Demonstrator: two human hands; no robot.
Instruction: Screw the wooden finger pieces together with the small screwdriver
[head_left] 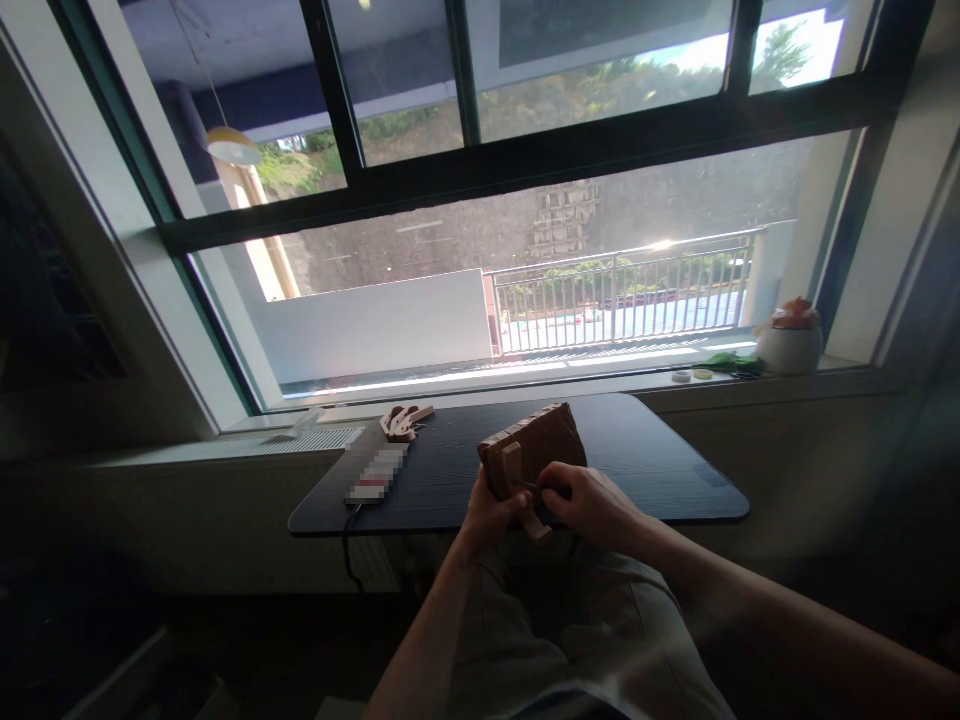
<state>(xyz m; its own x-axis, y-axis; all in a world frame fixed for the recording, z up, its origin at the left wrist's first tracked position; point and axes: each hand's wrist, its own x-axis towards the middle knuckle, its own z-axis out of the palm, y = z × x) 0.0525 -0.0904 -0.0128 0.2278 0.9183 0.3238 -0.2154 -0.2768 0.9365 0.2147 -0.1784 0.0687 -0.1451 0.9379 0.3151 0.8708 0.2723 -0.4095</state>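
A brown, rough-edged block-like object (551,440) is tilted up at the front edge of the dark table. My left hand (491,515) is closed around its lower left side. Against the block's near face lies a curved, light wooden piece (512,465), with my left thumb beside it. My right hand (574,495) is closed in a pinch on a thin dark rod-like tool (529,486), whose tip points left at the wooden piece. Most of the tool is hidden by the fingers, so its kind does not show.
Several light wooden pieces (405,422) lie at the back left of the table (652,460). Nearer stands a power strip (379,472), partly blurred, its cable (346,545) hanging over the edge. A white jar (789,348) sits on the windowsill at right.
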